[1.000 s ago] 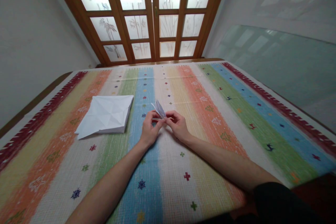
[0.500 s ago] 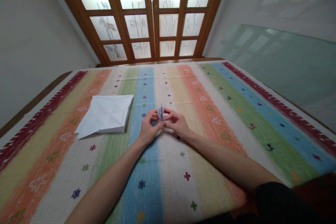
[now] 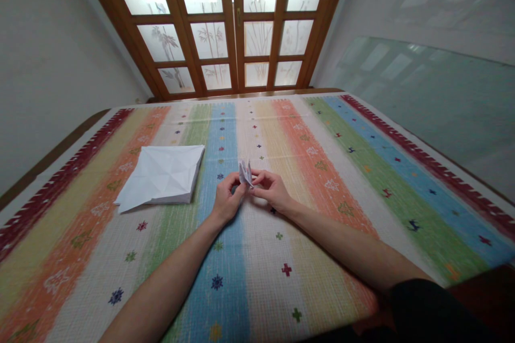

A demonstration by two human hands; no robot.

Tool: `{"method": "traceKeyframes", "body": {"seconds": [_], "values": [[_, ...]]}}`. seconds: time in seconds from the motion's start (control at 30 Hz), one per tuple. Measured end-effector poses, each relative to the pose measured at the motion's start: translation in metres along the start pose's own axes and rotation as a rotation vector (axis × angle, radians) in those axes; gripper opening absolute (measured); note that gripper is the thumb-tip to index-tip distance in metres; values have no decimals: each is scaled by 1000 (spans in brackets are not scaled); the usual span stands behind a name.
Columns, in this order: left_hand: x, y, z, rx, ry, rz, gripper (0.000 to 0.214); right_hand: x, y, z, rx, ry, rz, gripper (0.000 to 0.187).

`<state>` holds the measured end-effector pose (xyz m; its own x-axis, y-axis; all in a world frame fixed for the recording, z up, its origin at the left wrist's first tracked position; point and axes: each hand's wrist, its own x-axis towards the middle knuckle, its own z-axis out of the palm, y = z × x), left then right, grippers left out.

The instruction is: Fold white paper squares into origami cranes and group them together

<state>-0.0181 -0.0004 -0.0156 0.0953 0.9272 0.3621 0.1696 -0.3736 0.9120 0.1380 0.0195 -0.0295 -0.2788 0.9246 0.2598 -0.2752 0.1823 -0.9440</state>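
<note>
With fingers nearly closed, my left hand [image 3: 228, 197] and right hand [image 3: 274, 191] both pinch the small folded paper [image 3: 244, 173] over the tablecloth [image 3: 261, 257]; it has just turned, showing two points, so its shape seems unsettled.

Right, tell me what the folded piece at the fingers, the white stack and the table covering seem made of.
Folded piece: probably paper, matte and pale, judging by its thin, pointed layers.
White stack: likely paper too, matte; creases cross its top.
Table covering: looks like woven cloth, dull-finished, with fine thread-like lines, though a print could imitate weave.
</note>
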Motion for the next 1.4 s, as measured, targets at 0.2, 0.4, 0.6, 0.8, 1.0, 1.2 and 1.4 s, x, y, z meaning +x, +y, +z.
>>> {"method": "traceKeyframes", "body": {"seconds": [0.2,0.4,0.6,0.8,1.0,1.2,1.4], "values": [[0,-2,1,156,94,50,9,-1,-2,2,15,-13,-31,29],[0,-2,2,187,90,64,6,-2,0,3,8,-41,-28,30],[1,0,4,84,247,-43,17,0,-1,2,-47,108,-29,27],[5,-2,1,-186,174,-198,38,2,-6,2,-40,223,53,39],[6,0,-3,-199,97,-240,24,1,-8,2,-51,97,122,32],[7,-1,-2,-207,45,-259,28,0,-13,1,-166,67,103,25],[4,0,5,-114,283,-178,44,-2,-17,-1,-528,288,-161,9]]}}
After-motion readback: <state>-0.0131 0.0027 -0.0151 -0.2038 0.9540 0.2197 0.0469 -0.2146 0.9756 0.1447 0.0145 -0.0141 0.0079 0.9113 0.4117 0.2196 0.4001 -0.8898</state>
